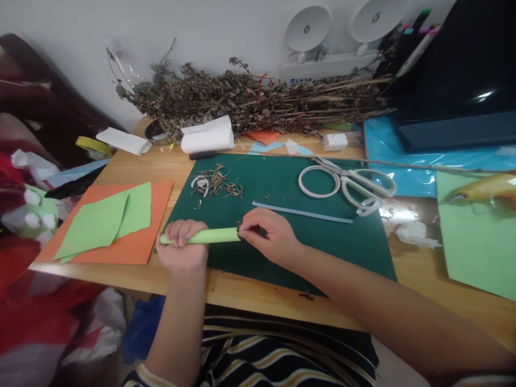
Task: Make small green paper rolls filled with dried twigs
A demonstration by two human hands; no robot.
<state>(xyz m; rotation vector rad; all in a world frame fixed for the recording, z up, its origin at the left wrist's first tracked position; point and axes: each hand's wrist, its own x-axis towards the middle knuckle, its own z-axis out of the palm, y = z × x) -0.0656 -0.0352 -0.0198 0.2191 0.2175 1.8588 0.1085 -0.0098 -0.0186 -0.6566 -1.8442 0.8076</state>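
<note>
My left hand [183,244] is wrapped round a light green rolled paper tube [215,235], held level over the green cutting mat [258,263]. At the tube's right end, my right hand [268,234] pinches with thumb and forefinger. Dark, crumbly dried bits show at that end, but what lies between the fingertips is too small to make out. Behind the hands, a pale glue stick [302,212] lies across the mat. A small pile of dried stems [220,181] sits on the mat's far left part, beyond my left hand.
Scissors [350,180] and a roll of tape [319,181] lie at the mat's back right. Orange paper [139,252] and green sheets [97,220] are on the left. Dried plant bundles [242,102] line the wall. A yellow glue gun [484,189] rests at right.
</note>
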